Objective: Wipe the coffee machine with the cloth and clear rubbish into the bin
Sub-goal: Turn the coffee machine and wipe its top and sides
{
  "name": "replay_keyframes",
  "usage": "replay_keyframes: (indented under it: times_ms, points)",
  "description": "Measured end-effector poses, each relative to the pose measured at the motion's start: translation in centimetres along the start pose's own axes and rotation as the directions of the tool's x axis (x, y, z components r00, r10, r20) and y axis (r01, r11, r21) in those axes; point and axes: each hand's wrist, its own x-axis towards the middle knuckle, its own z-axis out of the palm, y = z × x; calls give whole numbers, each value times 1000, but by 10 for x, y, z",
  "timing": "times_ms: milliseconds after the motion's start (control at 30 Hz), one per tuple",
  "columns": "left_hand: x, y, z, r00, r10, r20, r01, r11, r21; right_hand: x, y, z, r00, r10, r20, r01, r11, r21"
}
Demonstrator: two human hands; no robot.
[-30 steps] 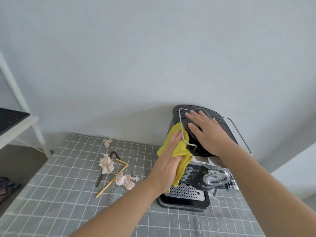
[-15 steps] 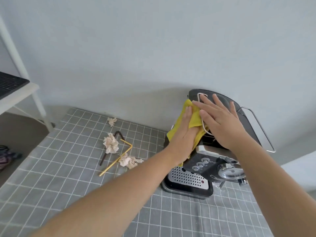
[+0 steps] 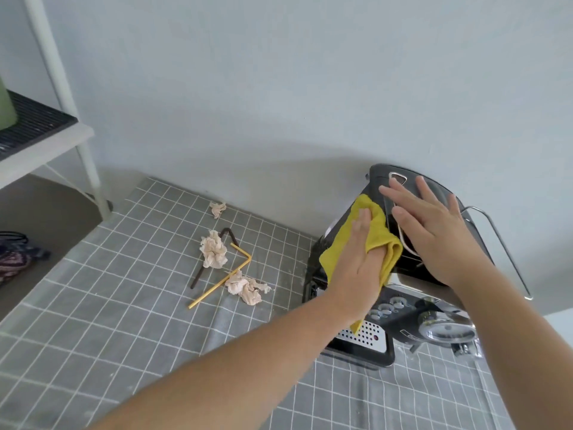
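Yellow, nubby cloth (image 3: 376, 240) lay pressed flat under your left hand (image 3: 356, 268) against the glossy black side of the coffee machine (image 3: 400, 265), fingers straight, gripping nothing. Your right hand (image 3: 431, 231) rested open, palm down, on its curved top. Three crumpled paper wads (image 3: 214, 254) and two bent straws (image 3: 223, 279) littered the grey checked tabletop (image 3: 108, 305).
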Motion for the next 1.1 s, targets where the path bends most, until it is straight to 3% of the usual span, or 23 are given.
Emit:
replay_keyframes:
  times_ms: [133,333,433,567,700,800,933,1100]
  points:
    - [-71,-6,16,990,140,-17,-140,990,3,0,0,-4,999,-12,45,8,997,80]
    - [35,8,-4,999,29,37,-34,990,135,0,-2,-2,999,-5,51,0,995,100]
    - [79,8,-12,999,-27,23,25,996,82,0,-3,-1,999,-4,37,1,994,106]
    - [48,-20,-8,997,-54,-49,47,991,-123,0,-3,0,1000,7,23,-9,995,99]
    - [-9,-44,-7,998,56,9,-56,998,-44,1,-2,-1,999,8,50,-14,994,109]
    - [13,-38,-8,997,81,18,-81,997,3,4,-6,-4,993,98,58,-110,957,267]
    - [70,-17,-7,1000,17,-18,-17,1000,-12,5,-16,6,995,95,-2,-90,950,299]
    - [64,-86,-15,988,-141,-69,129,980,-148,4,-15,10,994,106,-23,-95,952,291]
